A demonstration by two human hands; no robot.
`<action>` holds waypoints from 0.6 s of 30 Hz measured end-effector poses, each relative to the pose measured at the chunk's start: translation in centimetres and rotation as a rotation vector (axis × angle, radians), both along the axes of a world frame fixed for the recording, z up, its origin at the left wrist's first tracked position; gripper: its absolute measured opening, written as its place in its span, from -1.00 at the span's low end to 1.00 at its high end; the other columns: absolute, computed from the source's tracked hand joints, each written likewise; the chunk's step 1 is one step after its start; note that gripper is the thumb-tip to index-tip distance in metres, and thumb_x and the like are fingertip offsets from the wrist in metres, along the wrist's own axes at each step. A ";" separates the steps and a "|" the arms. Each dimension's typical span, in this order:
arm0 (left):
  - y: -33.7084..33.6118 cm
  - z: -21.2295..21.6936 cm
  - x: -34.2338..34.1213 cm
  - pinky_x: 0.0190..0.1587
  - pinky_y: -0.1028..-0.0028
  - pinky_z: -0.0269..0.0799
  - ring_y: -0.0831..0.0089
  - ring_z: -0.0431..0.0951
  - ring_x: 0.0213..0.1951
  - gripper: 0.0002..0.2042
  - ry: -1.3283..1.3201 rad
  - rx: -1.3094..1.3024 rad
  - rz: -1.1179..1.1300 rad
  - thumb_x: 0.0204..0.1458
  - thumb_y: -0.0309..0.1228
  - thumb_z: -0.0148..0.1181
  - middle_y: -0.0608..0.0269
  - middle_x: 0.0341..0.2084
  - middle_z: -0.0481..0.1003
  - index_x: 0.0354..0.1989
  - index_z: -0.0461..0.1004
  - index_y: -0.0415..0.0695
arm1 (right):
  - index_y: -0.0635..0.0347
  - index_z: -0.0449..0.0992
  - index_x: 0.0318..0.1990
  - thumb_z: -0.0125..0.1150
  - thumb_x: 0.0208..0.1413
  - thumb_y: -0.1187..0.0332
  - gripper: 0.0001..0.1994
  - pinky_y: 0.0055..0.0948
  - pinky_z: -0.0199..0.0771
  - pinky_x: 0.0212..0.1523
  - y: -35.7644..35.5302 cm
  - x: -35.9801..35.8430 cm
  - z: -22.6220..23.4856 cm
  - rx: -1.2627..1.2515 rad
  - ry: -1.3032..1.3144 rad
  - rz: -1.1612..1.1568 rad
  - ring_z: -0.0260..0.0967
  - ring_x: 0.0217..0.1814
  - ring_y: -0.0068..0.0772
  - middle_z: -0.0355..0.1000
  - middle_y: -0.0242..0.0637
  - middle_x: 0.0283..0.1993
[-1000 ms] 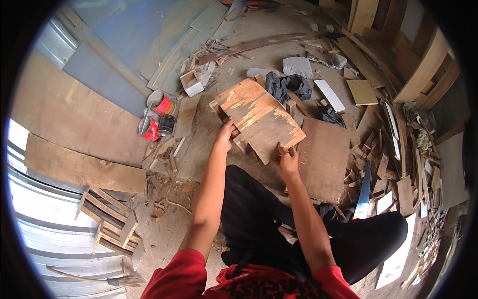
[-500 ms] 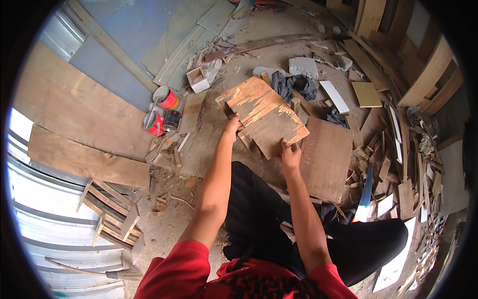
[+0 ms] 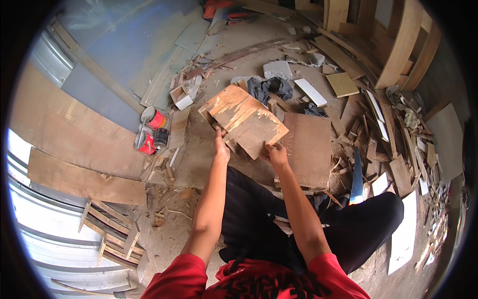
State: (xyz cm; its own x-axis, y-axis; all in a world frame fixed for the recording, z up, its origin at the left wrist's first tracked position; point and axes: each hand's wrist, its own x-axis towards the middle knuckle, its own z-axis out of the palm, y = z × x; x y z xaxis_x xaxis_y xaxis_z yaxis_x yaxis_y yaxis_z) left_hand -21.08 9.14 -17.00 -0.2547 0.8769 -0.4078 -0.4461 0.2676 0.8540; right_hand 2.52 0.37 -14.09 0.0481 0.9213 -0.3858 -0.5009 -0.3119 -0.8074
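Observation:
Between my hands is a wooden piece with a splintered plywood top (image 3: 249,117), its surface torn into pale jagged streaks, with narrower wooden parts showing beneath its left and lower edges. My left hand (image 3: 221,143) is closed on the left edge, thumb uppermost. At the lower right corner, my right hand (image 3: 277,153) grips with thumb on top and fingers curled under. The piece is tilted in front of my bent knee. A flat brown board (image 3: 308,149) lies just right of it, partly behind my right hand. Whether the piece rests on anything beneath is hidden.
Paint cans (image 3: 149,130) stand at the left beside a slatted wooden frame (image 3: 112,234) farther down. A blue saw-like blade (image 3: 357,174) leans near my right knee. Wood scraps (image 3: 371,144) pile up on the right. Black plastic (image 3: 274,88) and a grey block (image 3: 278,70) lie beyond.
The whole view has shifted, so most of the scene sits farther left. Both hands keep their hold on the plywood piece, which stays about as tilted as before.

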 end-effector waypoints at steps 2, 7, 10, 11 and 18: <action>-2.1 1.6 3.0 0.46 0.07 -0.22 0.13 0.02 0.46 -0.12 -0.002 0.065 0.058 0.12 0.31 0.07 -0.03 0.44 0.08 0.33 0.27 -0.28 | 0.49 0.38 -0.01 0.25 0.27 0.32 -0.64 -0.30 0.72 -0.19 -0.5 1.3 -0.6 0.016 0.022 0.031 0.57 -0.17 -0.26 0.48 -0.12 -0.14; -4.3 3.7 5.7 0.31 0.20 0.18 0.14 0.33 0.27 -0.17 0.488 -0.013 0.185 0.12 0.21 0.20 -0.08 0.23 0.32 0.29 0.24 -0.32 | 0.47 0.42 -0.09 0.27 0.25 0.33 -0.68 -0.32 0.73 -0.21 -0.2 0.8 -0.2 0.009 -0.063 0.052 0.60 -0.26 -0.25 0.53 -0.08 -0.23; -6.4 3.8 8.8 0.21 0.24 0.29 0.10 0.41 0.18 -0.18 0.786 0.247 0.177 0.08 0.15 0.28 -0.13 0.15 0.37 0.26 0.25 -0.34 | 0.49 0.44 -0.13 0.27 0.25 0.35 -0.71 -0.31 0.73 -0.28 0.1 1.9 -2.4 -0.015 -0.131 0.016 0.61 -0.32 -0.24 0.56 -0.06 -0.27; -5.8 1.0 5.6 0.13 0.21 0.36 0.11 0.47 0.08 -0.24 1.015 0.325 0.292 0.09 0.08 0.32 -0.11 0.03 0.41 0.18 0.25 -0.38 | 0.50 0.45 -0.13 0.27 0.25 0.36 -0.72 -0.30 0.73 -0.31 0.4 -0.4 -1.7 -0.001 -0.108 0.037 0.62 -0.34 -0.23 0.56 -0.05 -0.29; -8.3 -0.4 12.1 -0.02 0.27 0.42 0.22 0.57 -0.07 -0.50 0.447 -0.150 0.147 0.21 -0.06 0.23 0.06 -0.24 0.53 0.00 0.50 -0.35 | 0.56 0.44 -0.08 0.24 0.25 0.40 -0.71 -0.28 0.71 -0.39 4.1 1.6 -10.3 -0.008 -0.452 -0.093 0.63 -0.40 -0.19 0.58 -0.03 -0.33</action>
